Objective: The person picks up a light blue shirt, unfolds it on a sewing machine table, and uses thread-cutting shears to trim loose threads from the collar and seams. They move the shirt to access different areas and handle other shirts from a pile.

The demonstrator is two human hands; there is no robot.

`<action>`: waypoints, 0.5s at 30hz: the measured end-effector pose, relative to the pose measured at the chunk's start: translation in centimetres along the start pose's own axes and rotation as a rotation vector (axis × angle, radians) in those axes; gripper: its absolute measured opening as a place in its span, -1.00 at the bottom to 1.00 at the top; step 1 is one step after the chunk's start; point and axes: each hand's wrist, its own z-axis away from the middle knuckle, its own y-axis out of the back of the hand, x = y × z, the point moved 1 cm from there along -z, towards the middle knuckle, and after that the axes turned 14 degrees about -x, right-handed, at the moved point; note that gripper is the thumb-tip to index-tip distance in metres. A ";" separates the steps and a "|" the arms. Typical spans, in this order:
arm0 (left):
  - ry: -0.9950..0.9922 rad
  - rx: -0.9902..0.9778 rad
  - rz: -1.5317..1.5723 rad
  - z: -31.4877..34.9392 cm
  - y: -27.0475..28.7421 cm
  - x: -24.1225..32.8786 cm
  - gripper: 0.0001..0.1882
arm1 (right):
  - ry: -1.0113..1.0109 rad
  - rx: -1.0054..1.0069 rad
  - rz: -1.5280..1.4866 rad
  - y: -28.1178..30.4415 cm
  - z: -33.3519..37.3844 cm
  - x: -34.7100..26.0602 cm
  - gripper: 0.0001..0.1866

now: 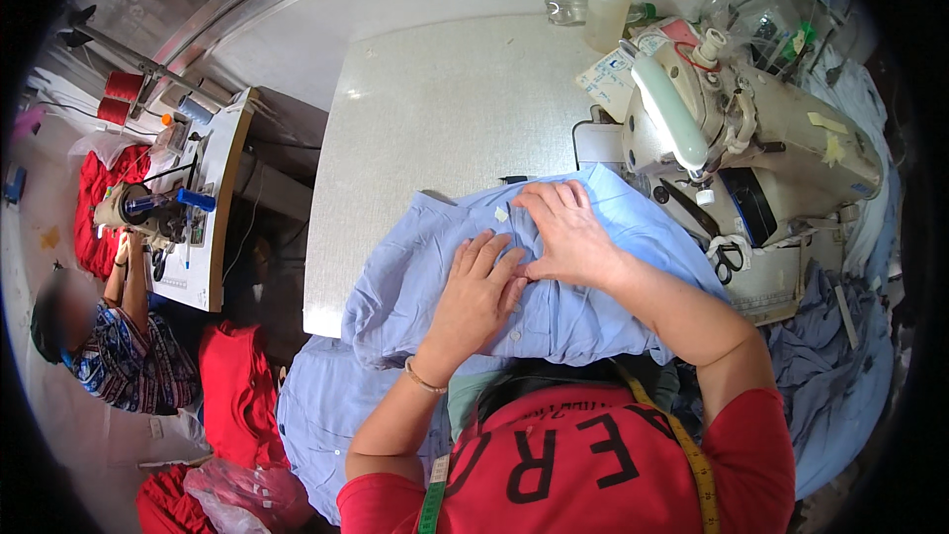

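A light blue button-up shirt (415, 267) lies bunched across the near part of the sewing table, its edge hanging toward my lap. On the shirt's middle, my left hand (481, 282) has its fingers curled over the cloth, with the thumb close to the index finger and a fold between them. My right hand (568, 227) rests just beside it, palm arched, fingers spread on the fabric and thumb stretched toward the left hand. A small white tag (501, 215) shows on the shirt near my fingertips. Cloth under both palms is hidden.
An industrial sewing machine (756, 133) stands at the right, with scissors (729, 262) near its base. A green-capped bottle (607, 2) is at the back. More blue cloth (830, 346) hangs at the right. To the left, another person (133, 356) works at a second machine (138, 208) beside red fabric (237, 396).
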 end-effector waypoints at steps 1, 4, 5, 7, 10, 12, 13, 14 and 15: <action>0.005 0.007 -0.054 -0.1 -0.1 0.1 -0.56 | 0.005 0.002 -0.020 0.1 0.0 0.0 -0.11; 0.031 -0.014 -0.084 -0.2 0.3 0.9 -0.52 | 0.022 -0.003 -0.107 0.4 -0.1 0.2 -0.12; 0.031 -0.013 -0.078 -0.2 0.3 0.9 -0.51 | 0.027 -0.011 -0.155 0.6 -0.1 0.3 -0.14; 0.030 -0.010 -0.062 -0.1 0.3 0.7 -0.49 | 0.021 -0.049 -0.287 0.9 -0.2 1.1 -0.20; 0.027 -0.013 -0.066 -0.1 0.4 0.8 -0.48 | -0.001 -0.009 -0.495 0.7 -0.6 2.6 -0.39; 0.027 -0.011 -0.065 -0.1 0.4 0.8 -0.48 | -0.073 -0.071 -0.446 1.3 -1.0 2.6 -0.46; 0.028 -0.010 -0.065 -0.1 0.4 0.7 -0.48 | -0.108 -0.101 -0.422 1.6 -1.2 2.3 -0.49; 0.029 -0.010 -0.065 -0.1 0.4 0.6 -0.48 | -0.086 -0.100 -0.346 1.7 -1.5 1.9 -0.58; 0.027 -0.008 -0.061 0.0 0.4 0.6 -0.48 | -0.065 -0.086 -0.319 1.6 -1.6 1.9 -0.59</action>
